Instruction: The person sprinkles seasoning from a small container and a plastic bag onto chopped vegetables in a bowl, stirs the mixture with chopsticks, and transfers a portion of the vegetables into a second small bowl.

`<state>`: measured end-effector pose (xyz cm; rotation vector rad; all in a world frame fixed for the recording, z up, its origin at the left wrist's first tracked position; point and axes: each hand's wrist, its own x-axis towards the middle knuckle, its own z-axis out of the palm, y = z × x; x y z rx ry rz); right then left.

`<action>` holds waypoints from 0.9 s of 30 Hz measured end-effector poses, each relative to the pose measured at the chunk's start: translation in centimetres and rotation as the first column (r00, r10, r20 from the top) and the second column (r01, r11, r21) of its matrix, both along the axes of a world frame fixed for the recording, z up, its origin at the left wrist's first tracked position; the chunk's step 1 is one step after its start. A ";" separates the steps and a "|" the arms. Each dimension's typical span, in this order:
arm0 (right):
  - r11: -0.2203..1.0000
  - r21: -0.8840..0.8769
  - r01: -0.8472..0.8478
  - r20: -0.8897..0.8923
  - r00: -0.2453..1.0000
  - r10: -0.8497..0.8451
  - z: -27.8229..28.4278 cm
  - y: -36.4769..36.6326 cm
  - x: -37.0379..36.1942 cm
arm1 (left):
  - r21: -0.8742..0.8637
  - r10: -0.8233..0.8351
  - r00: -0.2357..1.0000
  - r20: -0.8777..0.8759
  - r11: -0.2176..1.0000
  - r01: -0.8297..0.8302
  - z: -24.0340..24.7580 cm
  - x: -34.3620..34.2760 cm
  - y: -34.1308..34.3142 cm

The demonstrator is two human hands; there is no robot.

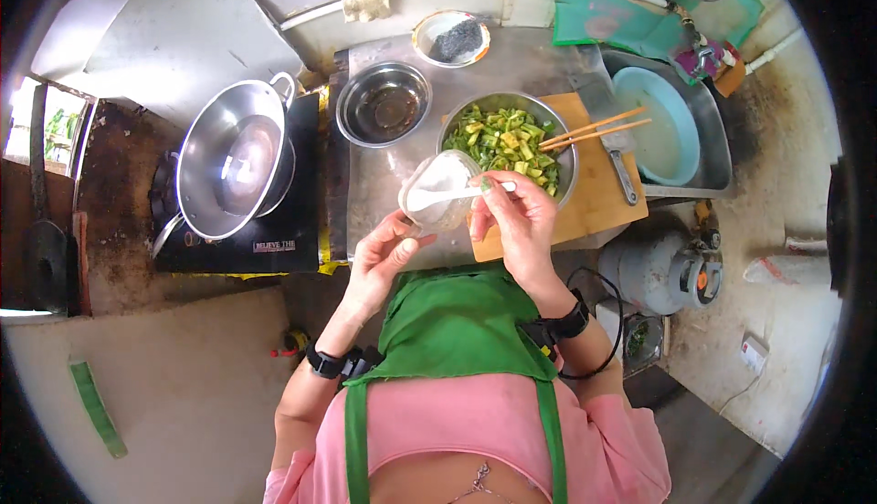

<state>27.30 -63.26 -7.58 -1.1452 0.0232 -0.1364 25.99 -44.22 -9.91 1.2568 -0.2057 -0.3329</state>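
Green apron (457, 321) and pink shirt (448, 417) lie nearest, with 2 forearms reaching forward past them. At the left hand (379, 257), the fingers are half curled against the near left side of a clear tub (443, 220) and appear to grip it; the thumb stands off. At the right hand (525, 221), thumb and index finger are pinched on the handle of a white spoon (457, 194), the other fingers loosely bent.

The tub, with white powder (449, 173) in it, is beyond the apron, at the near left of a bowl (572, 168) of greens (502, 134). Cutting looks done, since the greens lie chopped in the bowl. I judge spooning to be in hand; whether any powder is on the greens, I cannot tell. Cooking seems not begun, as the pan (233, 139) to the left holds no greens.

The spoon's long axis runs nearly left to right: its head points left, over the tub, and its handle points right and slightly away.

Farther out, 2 chopsticks (603, 126) slant right from the bowl, above a board (585, 216). On the surface (384, 194) beyond stand a steel bowl (384, 75) and a white bowl (426, 35).
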 end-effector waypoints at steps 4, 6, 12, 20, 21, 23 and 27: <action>0.998 0.055 -0.016 -0.017 1.000 0.017 -0.5 -0.2 0.2 | -0.007 0.010 1.000 0.017 1.000 -0.010 0.0 0.3 -0.4; 0.998 0.055 0.005 -0.027 1.000 -0.004 -0.8 -0.6 0.3 | -0.016 0.017 1.000 0.002 1.000 -0.017 -0.2 0.4 -0.3; 0.995 0.088 0.037 -0.061 0.998 -0.032 -0.7 -1.8 0.5 | -0.013 0.023 0.998 -0.054 1.000 -0.024 -0.4 0.6 -0.4; 0.981 0.167 0.098 -0.068 0.994 -0.087 -0.9 -2.7 0.8 | -0.038 0.000 0.999 -0.049 0.999 -0.002 -0.6 1.1 -0.7; 0.981 0.166 0.098 -0.067 0.994 -0.088 -1.0 -2.7 0.8 | -0.038 0.002 0.999 -0.053 0.999 -0.004 -0.5 1.2 -0.9; 0.990 0.116 0.077 -0.107 0.992 -0.065 -1.0 -2.5 0.7 | -0.038 0.004 0.998 -0.059 0.999 -0.006 -0.3 1.2 -0.9; 0.995 0.077 0.068 -0.077 0.995 -0.062 -0.9 -2.5 1.0 | -0.011 -0.001 0.998 -0.060 1.000 0.000 -0.1 1.4 -1.0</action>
